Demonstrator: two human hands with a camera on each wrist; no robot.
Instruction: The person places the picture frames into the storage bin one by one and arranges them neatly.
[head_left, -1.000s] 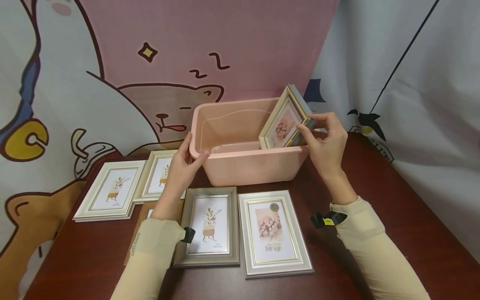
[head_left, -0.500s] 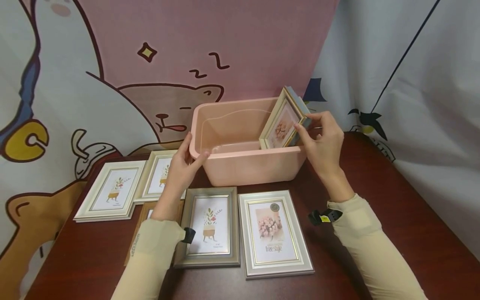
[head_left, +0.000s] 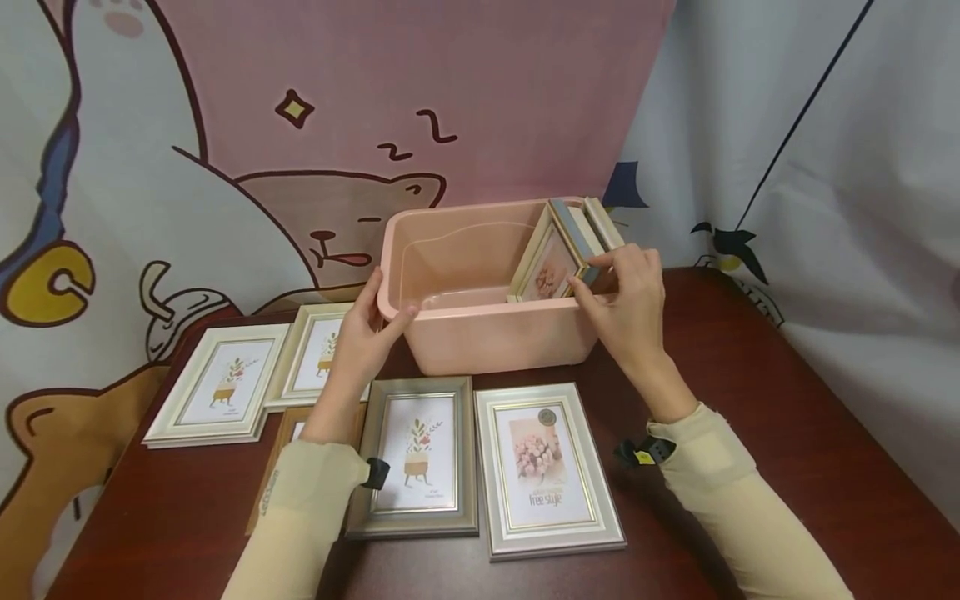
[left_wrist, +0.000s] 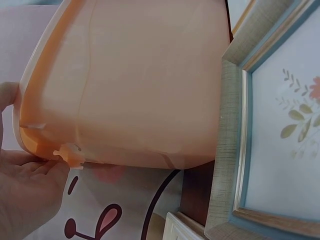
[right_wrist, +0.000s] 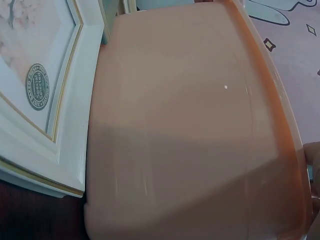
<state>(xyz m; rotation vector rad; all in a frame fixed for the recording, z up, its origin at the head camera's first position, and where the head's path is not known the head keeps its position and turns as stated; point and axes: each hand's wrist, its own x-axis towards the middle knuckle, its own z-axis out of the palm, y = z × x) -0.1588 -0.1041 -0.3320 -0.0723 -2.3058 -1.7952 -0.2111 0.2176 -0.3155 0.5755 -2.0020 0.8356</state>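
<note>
Left grip (head_left: pixel 366 335) round pink tub rim (head_left: pixel 487 311), right grip (head_left: pixel 628 302) in a pinch on tilted picture frame (head_left: pixel 545 271)

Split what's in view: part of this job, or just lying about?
Part of the job:
pink bin, left hand on its rim
frame held by right hand
frames behind it
probably the flat-lying frames

Just there:
cartoon backdrop
dark red table

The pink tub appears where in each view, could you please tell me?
Head: the pink tub stands at the centre.
Left wrist: it fills the upper left and centre.
Right wrist: it fills the middle, top to bottom.
Shared landmark: the cartoon backdrop.
</note>
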